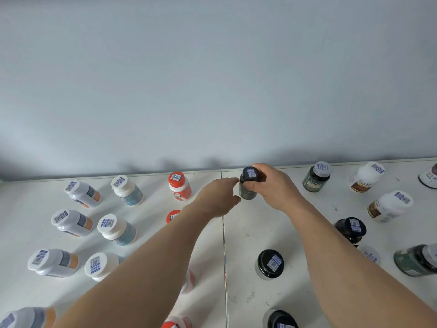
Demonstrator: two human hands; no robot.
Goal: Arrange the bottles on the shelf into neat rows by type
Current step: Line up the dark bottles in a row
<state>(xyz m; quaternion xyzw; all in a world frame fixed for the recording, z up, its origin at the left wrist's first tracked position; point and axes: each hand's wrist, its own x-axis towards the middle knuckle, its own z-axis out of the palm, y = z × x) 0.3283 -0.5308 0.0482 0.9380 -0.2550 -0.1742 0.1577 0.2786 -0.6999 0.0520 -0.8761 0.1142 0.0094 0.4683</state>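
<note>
Right hand (272, 185) grips an upright black-capped grey bottle (248, 184) at the white shelf's (248, 233) back edge; left hand (217, 197) reaches beside it, fingers relaxed, contact unclear. Forearms hide parts of the red-capped bottles (179, 185). Every cap carries a blue code sticker.

Glossy plastic bottles (248, 185), scuffed matt shelf (248, 233)

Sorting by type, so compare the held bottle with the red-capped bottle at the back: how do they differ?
The held bottle has a black cap and grey body; the red-capped bottle is orange-red and white. The right hand grips the first; the second stands free. Both are upright, with cap stickers.
</note>
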